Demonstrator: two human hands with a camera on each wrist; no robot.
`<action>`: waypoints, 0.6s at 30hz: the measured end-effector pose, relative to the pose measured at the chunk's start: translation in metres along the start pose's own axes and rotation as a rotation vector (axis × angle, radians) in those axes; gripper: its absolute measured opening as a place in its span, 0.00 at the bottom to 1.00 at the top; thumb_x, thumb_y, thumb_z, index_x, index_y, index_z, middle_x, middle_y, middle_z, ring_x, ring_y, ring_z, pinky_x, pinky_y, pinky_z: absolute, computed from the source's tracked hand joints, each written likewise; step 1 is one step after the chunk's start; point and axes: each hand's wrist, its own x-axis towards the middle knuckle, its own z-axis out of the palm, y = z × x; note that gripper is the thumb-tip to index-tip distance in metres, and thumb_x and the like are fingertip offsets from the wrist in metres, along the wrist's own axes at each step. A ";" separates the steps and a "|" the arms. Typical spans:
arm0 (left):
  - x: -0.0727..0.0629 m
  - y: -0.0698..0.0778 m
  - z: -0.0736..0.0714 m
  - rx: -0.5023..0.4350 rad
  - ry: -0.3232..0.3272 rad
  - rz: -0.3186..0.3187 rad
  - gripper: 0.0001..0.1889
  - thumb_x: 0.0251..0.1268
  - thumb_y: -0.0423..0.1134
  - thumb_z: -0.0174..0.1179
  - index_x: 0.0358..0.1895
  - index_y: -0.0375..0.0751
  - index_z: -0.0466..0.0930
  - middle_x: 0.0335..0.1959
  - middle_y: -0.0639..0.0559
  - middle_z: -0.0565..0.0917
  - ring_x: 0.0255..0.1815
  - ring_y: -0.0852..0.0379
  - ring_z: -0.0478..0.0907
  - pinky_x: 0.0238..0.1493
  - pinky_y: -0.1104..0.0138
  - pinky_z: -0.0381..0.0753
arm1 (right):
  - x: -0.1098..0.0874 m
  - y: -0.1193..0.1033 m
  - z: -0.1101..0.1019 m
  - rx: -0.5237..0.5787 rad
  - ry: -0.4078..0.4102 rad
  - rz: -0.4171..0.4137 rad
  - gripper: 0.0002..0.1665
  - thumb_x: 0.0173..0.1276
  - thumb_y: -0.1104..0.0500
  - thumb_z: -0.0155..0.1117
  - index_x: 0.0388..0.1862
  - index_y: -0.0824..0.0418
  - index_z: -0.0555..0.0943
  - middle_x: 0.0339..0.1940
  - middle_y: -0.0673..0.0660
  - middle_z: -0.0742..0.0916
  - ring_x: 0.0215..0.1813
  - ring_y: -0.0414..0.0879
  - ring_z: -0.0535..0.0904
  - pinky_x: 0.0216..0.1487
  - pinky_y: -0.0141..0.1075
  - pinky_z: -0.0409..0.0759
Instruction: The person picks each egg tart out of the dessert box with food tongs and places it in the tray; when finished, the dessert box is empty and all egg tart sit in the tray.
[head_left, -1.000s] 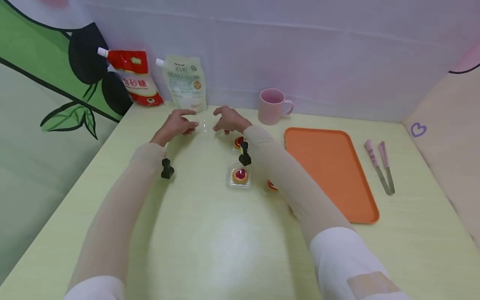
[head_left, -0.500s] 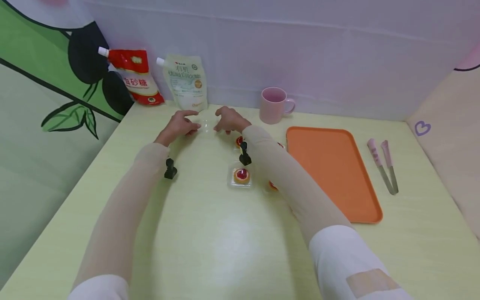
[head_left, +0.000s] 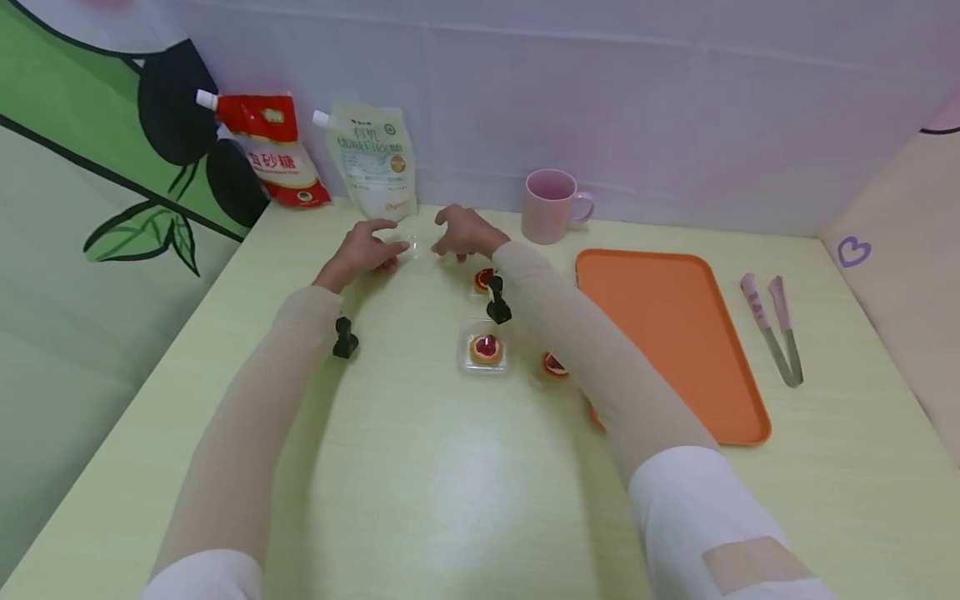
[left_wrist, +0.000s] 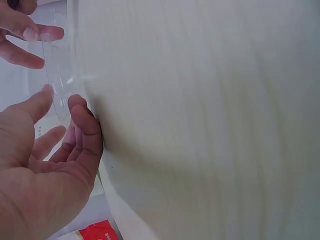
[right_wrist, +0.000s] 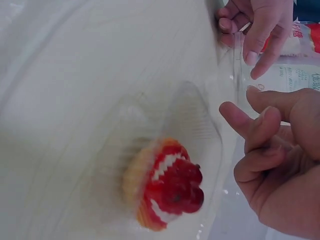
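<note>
At the back of the table, an empty-looking clear plastic box [head_left: 415, 245] lies between both hands. My left hand [head_left: 363, 250] holds its left edge, with the thumb on one side and curled fingers on the other. From the opposite edge, my right hand [head_left: 467, 233] holds the box by thumb and fingertips. Transparent plastic makes the exact contact hard to see. Nearby, a red-topped tart [right_wrist: 172, 185] sits in its own clear box, partly behind my right wrist in the head view. Closer to me lies another boxed tart [head_left: 486, 348]. A third tart [head_left: 555, 364] shows beside my right sleeve.
Behind the hands stand a pale green pouch [head_left: 372, 162] and a red-and-white sugar bag [head_left: 276, 154]. A pink mug [head_left: 548, 208] stands right of them. My right forearm partly covers the orange tray [head_left: 675, 333]. Purple-handled tongs [head_left: 776, 332] lie farther right.
The left hand has edged slightly right toward the right hand. The whole head view has shifted a little. Both hands stay at the clear plastic box.
</note>
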 end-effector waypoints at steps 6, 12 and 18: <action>-0.003 0.003 -0.002 0.017 -0.024 -0.058 0.39 0.71 0.57 0.56 0.78 0.41 0.55 0.33 0.48 0.86 0.27 0.61 0.81 0.35 0.70 0.80 | -0.019 -0.001 -0.014 0.004 0.008 -0.036 0.39 0.73 0.53 0.62 0.77 0.61 0.60 0.57 0.58 0.86 0.17 0.39 0.77 0.42 0.39 0.81; -0.008 0.001 -0.005 0.057 0.070 -0.086 0.43 0.70 0.64 0.52 0.79 0.45 0.49 0.39 0.43 0.84 0.31 0.54 0.83 0.45 0.62 0.80 | -0.046 -0.004 -0.027 0.011 0.032 -0.121 0.38 0.73 0.53 0.62 0.77 0.61 0.61 0.57 0.60 0.86 0.17 0.39 0.78 0.47 0.45 0.82; -0.030 0.002 -0.001 0.095 0.434 -0.031 0.28 0.73 0.56 0.52 0.68 0.41 0.70 0.40 0.40 0.86 0.50 0.41 0.79 0.56 0.51 0.72 | -0.085 0.002 -0.036 0.023 0.052 -0.254 0.36 0.73 0.53 0.63 0.75 0.60 0.64 0.54 0.62 0.88 0.24 0.45 0.84 0.42 0.37 0.83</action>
